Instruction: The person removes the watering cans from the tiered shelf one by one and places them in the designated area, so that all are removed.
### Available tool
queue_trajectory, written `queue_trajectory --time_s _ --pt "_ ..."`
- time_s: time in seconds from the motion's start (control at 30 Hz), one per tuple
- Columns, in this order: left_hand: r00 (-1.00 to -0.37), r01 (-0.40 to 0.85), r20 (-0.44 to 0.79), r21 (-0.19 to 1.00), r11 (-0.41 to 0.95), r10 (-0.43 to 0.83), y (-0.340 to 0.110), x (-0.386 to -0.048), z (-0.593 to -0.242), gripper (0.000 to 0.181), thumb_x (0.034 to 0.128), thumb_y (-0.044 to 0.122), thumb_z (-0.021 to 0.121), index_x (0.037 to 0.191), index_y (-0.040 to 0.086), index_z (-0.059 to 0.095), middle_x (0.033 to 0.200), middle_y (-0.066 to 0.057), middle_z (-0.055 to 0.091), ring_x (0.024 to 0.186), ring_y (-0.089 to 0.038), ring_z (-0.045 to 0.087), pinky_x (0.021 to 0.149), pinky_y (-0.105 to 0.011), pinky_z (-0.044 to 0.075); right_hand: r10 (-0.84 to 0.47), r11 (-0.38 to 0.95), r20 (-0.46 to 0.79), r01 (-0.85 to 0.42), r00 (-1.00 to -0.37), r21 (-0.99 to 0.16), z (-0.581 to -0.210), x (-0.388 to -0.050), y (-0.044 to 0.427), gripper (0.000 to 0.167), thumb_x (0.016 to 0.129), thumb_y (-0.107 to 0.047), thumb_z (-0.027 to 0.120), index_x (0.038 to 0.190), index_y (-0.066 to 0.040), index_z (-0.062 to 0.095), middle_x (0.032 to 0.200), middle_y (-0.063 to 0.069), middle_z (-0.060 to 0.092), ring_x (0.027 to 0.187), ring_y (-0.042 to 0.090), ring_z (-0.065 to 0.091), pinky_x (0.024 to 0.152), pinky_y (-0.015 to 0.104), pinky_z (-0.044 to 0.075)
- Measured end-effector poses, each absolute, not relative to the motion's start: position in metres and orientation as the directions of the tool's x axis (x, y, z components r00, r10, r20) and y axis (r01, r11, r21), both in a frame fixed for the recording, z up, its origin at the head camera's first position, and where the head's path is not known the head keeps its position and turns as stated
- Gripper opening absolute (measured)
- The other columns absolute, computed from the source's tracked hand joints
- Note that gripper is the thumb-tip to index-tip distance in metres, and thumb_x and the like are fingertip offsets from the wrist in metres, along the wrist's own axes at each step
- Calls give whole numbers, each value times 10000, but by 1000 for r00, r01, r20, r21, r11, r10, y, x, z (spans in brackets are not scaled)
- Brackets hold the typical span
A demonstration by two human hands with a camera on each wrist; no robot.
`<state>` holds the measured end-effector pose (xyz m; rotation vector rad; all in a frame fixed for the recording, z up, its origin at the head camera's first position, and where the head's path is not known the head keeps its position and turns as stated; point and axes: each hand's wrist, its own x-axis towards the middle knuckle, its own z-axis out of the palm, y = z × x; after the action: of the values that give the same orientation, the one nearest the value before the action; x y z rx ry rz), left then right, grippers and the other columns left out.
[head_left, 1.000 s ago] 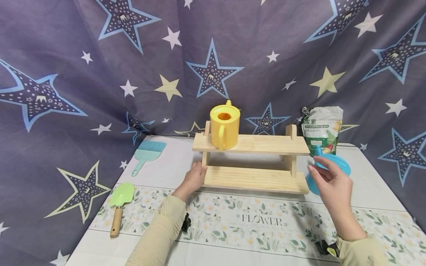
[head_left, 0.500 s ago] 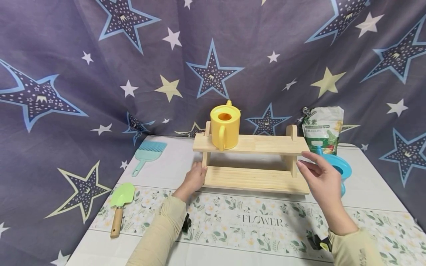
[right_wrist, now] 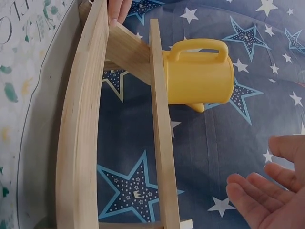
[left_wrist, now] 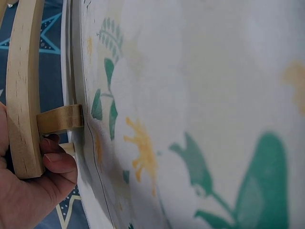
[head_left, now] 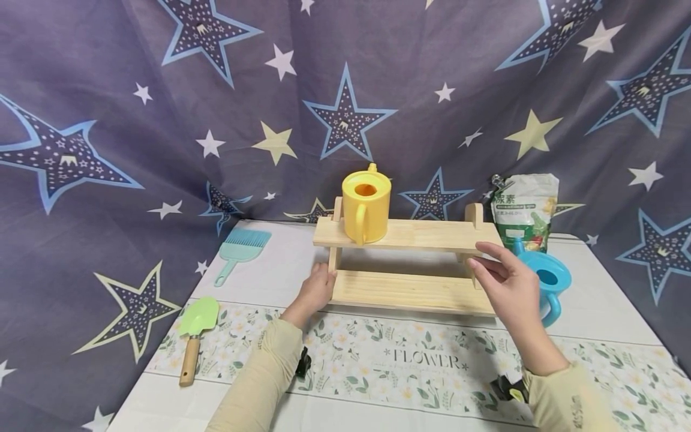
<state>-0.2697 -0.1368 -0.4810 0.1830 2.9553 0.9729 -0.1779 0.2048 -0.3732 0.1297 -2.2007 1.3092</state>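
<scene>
A two-tier wooden shelf (head_left: pixel 415 288) stands mid-table. Its lower board's left end is gripped by my left hand (head_left: pixel 315 290); in the left wrist view, fingers of the left hand (left_wrist: pixel 50 183) curl under the board (left_wrist: pixel 24 90). On the upper board's left part a yellow watering can (head_left: pixel 372 210) stands upright, handle facing me. My right hand (head_left: pixel 510 294) hovers by the shelf's right end, holding nothing. In the right wrist view the right hand (right_wrist: pixel 274 191) has relaxed, spread fingers, apart from the upper board (right_wrist: pixel 162 129). The hand partly hides a blue watering can (head_left: pixel 558 276).
A bag (head_left: pixel 526 207) with green print stands at the back right, behind the blue can. At the left lie a teal brush-like dustpan (head_left: pixel 243 246) and a green trowel (head_left: pixel 198 318) with a wooden handle. A starry curtain (head_left: pixel 432 60) encloses the table.
My right hand has moved left from in front of the blue watering can to the shelf's right end, uncovering more of that can. The left hand keeps its grip; the shelf stays put.
</scene>
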Motion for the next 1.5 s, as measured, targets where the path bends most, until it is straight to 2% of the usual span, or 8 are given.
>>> queue_trajectory --time_s 0.1,0.27,0.33,0.53,0.73,0.93,1.23,1.5 --pt "-993 96 5 598 796 115 -137 -270 -482 419 1072 275 333 1314 -44 455 1057 -99 446 853 -219 533 772 -380 521 184 502 511 -367 -839 -783 -371 -180 200 345 888 -124 740 1216 -48 665 1194 104 663 949 -56 630 763 81 491" --pt "-994 97 13 603 792 112 -137 -270 -482 405 1071 265 344 1304 -44 464 1056 -103 450 867 -233 542 787 -398 521 149 488 500 -376 -853 -788 -367 -183 193 361 897 -159 735 1237 -69 657 1214 82 657 1013 186 677 774 92 495" --pt "-994 96 15 608 788 110 -137 -269 -482 399 1071 259 347 1304 -43 464 1062 -106 452 876 -237 546 798 -404 520 130 482 503 -389 -854 -785 -366 -184 190 358 900 -161 730 1241 -76 655 1217 80 656 1022 242 673 779 97 497" --pt "-995 63 -22 635 770 100 -136 -268 -481 434 1071 282 331 1377 -14 415 1105 -87 444 882 -202 538 780 -367 522 103 457 515 -419 -851 -784 -367 -188 182 332 902 -143 726 1218 -63 665 1190 92 666 1002 218 682 774 114 510" --pt "-995 76 -8 623 779 103 -136 -268 -481 428 1072 283 335 1365 -17 424 1082 -89 445 844 -197 518 748 -358 511 83 406 511 -439 -855 -801 -365 -192 175 331 897 -107 725 1212 -27 657 1196 125 659 989 170 685 777 135 521" --pt "-995 81 -1 620 780 104 -136 -269 -482 418 1070 281 341 1347 -16 437 1089 -94 446 869 -209 525 782 -383 514 65 364 505 -450 -861 -815 -362 -193 168 321 896 -107 726 1201 -28 660 1193 113 656 993 224 683 782 146 525" --pt "-994 98 20 603 792 108 -136 -268 -481 384 1071 269 353 1295 -21 468 1058 -94 444 835 -212 509 756 -384 506 41 338 502 -461 -864 -821 -359 -195 157 348 885 -81 734 1220 -31 654 1213 121 648 1019 297 669 782 135 519" --pt "-995 90 18 613 785 100 -136 -268 -482 381 1069 262 358 1302 -21 463 1055 -91 441 841 -213 512 754 -383 508 26 336 509 -472 -860 -815 -359 -201 150 330 887 -104 737 1190 -2 659 1179 115 664 1002 278 679 788 145 523"
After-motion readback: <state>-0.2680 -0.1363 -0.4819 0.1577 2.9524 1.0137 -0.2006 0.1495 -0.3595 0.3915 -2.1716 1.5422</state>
